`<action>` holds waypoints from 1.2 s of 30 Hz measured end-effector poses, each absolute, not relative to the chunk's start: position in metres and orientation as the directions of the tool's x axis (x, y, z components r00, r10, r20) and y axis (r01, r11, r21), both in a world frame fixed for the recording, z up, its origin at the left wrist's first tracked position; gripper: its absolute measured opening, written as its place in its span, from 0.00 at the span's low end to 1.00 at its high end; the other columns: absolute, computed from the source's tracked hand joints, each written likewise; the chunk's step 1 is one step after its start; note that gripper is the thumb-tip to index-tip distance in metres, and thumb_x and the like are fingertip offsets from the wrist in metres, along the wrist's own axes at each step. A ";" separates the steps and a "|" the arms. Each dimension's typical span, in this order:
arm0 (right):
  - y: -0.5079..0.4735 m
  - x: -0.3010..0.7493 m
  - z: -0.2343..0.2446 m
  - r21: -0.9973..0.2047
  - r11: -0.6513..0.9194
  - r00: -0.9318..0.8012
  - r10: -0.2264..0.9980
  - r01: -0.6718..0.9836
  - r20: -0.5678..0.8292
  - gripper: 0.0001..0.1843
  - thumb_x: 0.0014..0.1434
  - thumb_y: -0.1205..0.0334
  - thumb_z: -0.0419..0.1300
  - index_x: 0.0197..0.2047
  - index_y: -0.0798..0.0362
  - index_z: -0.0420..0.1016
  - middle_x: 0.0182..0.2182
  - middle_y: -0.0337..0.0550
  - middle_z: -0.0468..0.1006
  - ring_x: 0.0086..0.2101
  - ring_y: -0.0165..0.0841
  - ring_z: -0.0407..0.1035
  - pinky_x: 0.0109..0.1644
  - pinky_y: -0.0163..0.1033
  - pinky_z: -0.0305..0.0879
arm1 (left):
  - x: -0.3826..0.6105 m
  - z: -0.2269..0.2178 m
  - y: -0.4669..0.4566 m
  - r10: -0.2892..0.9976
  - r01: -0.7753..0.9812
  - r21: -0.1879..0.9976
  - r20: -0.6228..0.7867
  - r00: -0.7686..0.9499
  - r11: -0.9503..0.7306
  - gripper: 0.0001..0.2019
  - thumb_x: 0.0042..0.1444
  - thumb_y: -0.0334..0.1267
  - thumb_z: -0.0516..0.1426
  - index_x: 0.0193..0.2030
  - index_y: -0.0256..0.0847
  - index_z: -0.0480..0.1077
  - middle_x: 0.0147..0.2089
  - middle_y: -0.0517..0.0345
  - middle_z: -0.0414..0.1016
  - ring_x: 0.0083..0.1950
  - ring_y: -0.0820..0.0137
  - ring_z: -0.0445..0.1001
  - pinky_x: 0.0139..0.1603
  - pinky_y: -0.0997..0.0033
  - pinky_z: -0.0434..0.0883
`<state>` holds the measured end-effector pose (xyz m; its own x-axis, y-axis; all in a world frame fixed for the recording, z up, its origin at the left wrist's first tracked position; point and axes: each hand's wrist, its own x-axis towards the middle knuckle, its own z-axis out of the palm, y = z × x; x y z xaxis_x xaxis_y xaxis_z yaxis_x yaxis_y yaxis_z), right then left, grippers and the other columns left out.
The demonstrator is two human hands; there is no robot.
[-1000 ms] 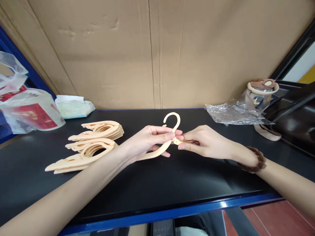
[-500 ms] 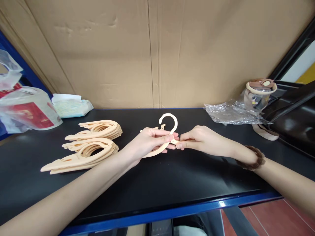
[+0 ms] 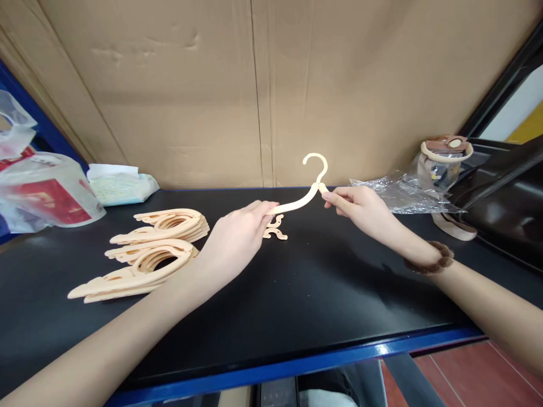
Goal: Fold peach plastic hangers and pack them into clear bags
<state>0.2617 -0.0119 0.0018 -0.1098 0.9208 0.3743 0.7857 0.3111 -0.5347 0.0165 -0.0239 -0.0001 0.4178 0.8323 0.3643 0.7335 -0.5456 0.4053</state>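
A cream folding hanger (image 3: 298, 203) is held up above the black table, its hook pointing upward. My left hand (image 3: 241, 232) is closed round the end of its left arm. With thumb and fingers, my right hand (image 3: 360, 206) pinches the short right side just below the hook; the rest of that side is hidden by the hand. Beneath the hanger, small cream hook-shaped pieces (image 3: 275, 233) lie on the table. Left of my left hand are two stacks of folded cream hangers, a rear stack (image 3: 169, 223) and a front stack (image 3: 144, 268), partly behind my forearm.
At the left stand a plastic-wrapped roll (image 3: 55, 192) and a tissue pack (image 3: 121, 183). To the right are crumpled clear plastic (image 3: 386, 195), a cup with a brown lid (image 3: 445, 161) and a black bag (image 3: 504, 203). Cardboard (image 3: 190, 90) backs the black table (image 3: 288, 316).
The hanger has risen and moved away from me. My left hand has shifted from near the hook out to the left arm, and the small pieces now show more fully.
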 end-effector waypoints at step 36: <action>0.001 0.257 -0.026 0.187 0.499 -0.517 0.686 0.847 0.511 0.15 0.66 0.61 0.52 0.52 0.53 0.74 0.31 0.42 0.79 0.29 0.35 0.68 0.36 0.39 0.56 | 0.012 -0.016 -0.005 0.662 0.696 -0.208 0.214 0.718 -0.687 0.11 0.66 0.32 0.48 0.50 0.39 0.68 0.43 0.54 0.77 0.47 0.62 0.72 0.43 0.64 0.63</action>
